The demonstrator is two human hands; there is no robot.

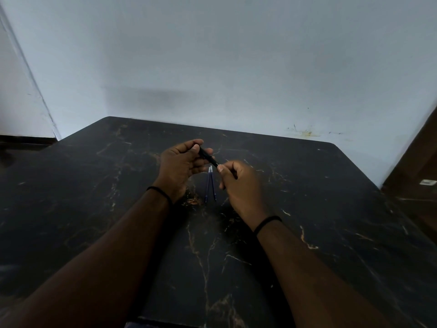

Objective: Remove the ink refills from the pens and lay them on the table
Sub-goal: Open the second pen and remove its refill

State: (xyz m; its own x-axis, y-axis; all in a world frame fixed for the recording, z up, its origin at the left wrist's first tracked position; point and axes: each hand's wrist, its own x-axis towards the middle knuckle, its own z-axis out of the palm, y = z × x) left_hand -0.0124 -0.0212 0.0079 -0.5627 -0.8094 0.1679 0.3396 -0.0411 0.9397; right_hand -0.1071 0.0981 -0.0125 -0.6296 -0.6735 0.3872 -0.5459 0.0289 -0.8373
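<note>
A black pen (207, 156) is held in the air above the table between both hands. My left hand (182, 166) grips its far end with thumb and curled fingers. My right hand (238, 185) pinches the near end between thumb and forefinger. Below the hands, two thin blue ink refills (210, 185) lie close together on the black marble table (307, 209), nearly parallel and pointing away from me. Part of the pen is hidden inside my left hand.
The dark table with pale veins runs to a light wall at the back. A brown wooden surface (416, 166) stands at the right edge. A black band sits on each wrist.
</note>
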